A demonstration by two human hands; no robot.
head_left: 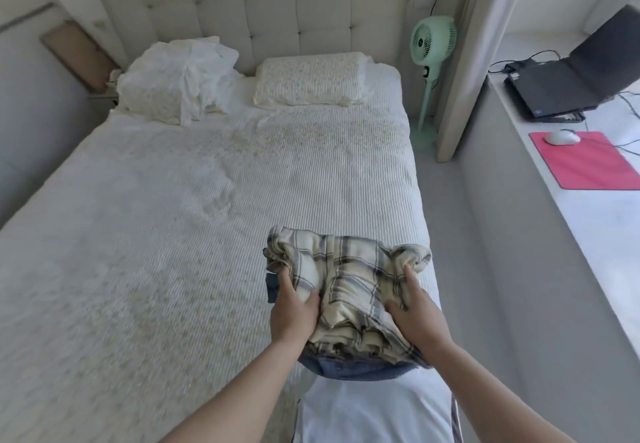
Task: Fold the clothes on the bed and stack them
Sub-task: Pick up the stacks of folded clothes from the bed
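A folded cream plaid garment [346, 276] lies on top of a folded blue garment [360, 368] near the bed's right front corner. My left hand [294, 311] grips the plaid garment's left side, thumb on top and fingers curled into the cloth. On its right side my right hand [420, 318] does the same, with the forefinger stretched toward the bunched far corner. Only the blue garment's near edge and a bit of its left side show beneath the plaid. A crumpled white garment [197, 71] lies on the left pillow at the head of the bed.
The white ribbed bedspread [173, 217] covers the bed, with a second pillow [311, 78] at the tufted headboard. A green standing fan [433, 47] is beside the bed. To the right a ledge holds a laptop [571, 75], a white mouse [561, 137] and a pink mat [588, 162].
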